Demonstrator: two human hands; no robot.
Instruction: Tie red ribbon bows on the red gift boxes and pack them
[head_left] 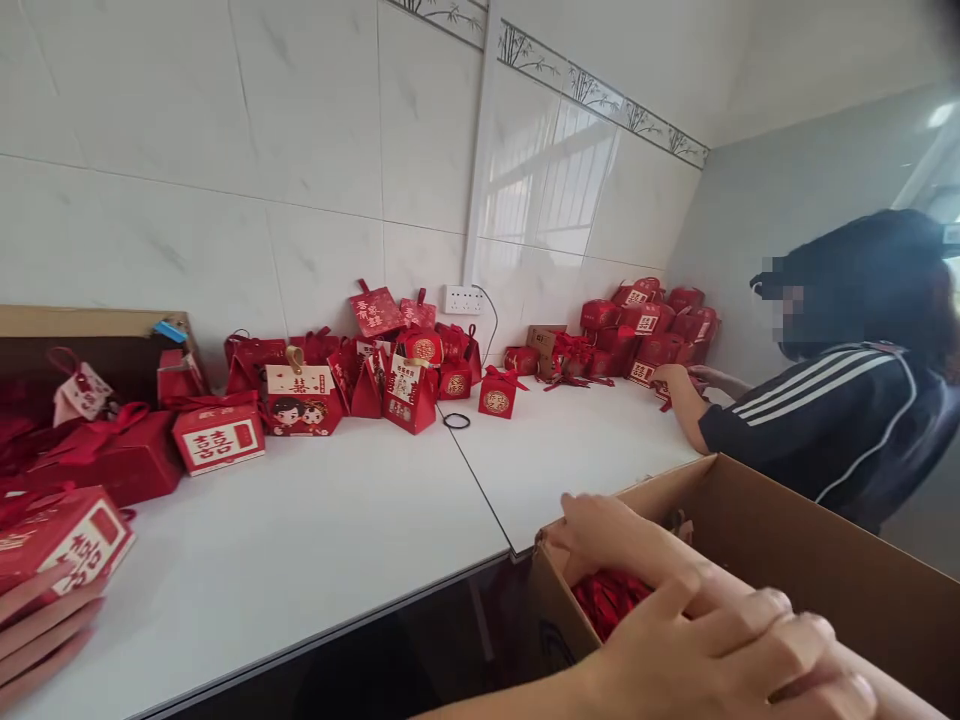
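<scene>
My left hand (41,632) shows only as stretched fingers at the lower left edge, lying flat against the near side of a red gift box (64,540) with a white label. My right hand (720,650) is at the bottom right, fingers curled, resting over a bare forearm (675,570). What it grips, if anything, is hidden. That forearm runs up from the lower right, and its hand (600,525) sits on the near corner of an open cardboard box (810,560) with red ribbon pieces (607,595) inside.
Many red gift boxes (300,400) line the white table (315,540) along the tiled wall, with more stacked (652,325) in the far corner. A person in a dark striped jacket (840,420) reaches toward that stack. A black hair tie (456,421) lies mid-table. A cardboard carton (90,325) stands at the left.
</scene>
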